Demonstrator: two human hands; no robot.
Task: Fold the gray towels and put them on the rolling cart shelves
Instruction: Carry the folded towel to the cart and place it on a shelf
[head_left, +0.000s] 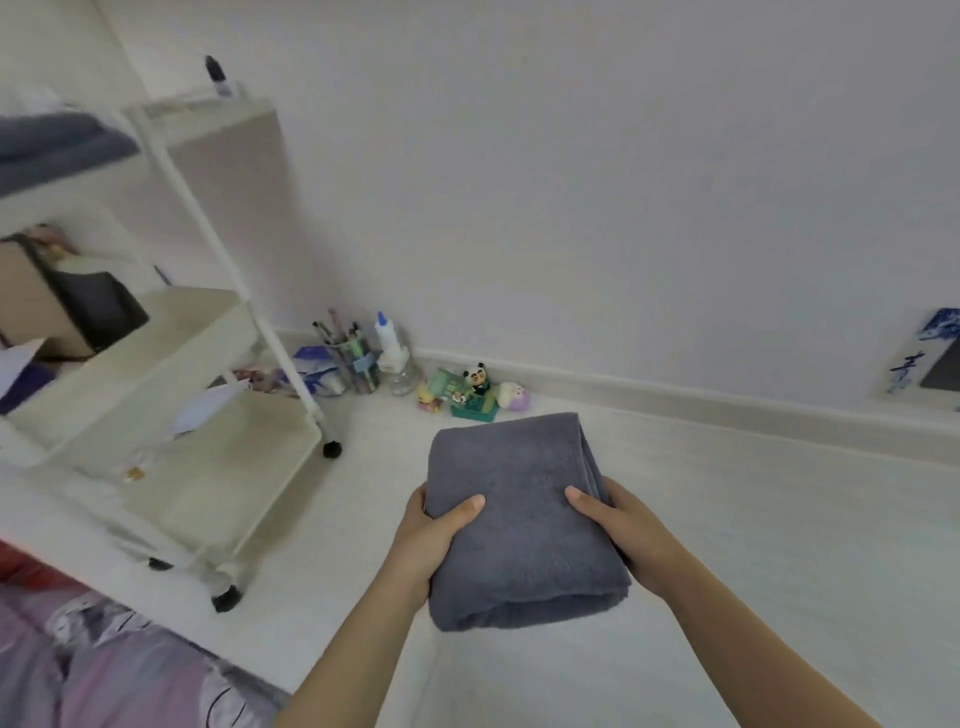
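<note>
Both hands, left hand (434, 535) and right hand (621, 535), gripping plush folded rectangular gray towel (519, 514).

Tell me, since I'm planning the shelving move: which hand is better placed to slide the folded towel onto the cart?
Probably left. Left hand grips the folded gray towel on the side toward the cart; right hand is farther.

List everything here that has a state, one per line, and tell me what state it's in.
Towel: folded, held in both hands above the floor.
Left hand: grips the towel's left edge.
Right hand: grips the towel's right edge.
Cart: upright; gray towels on the top shelf.
Pen cup: upright, holding pens.
</note>
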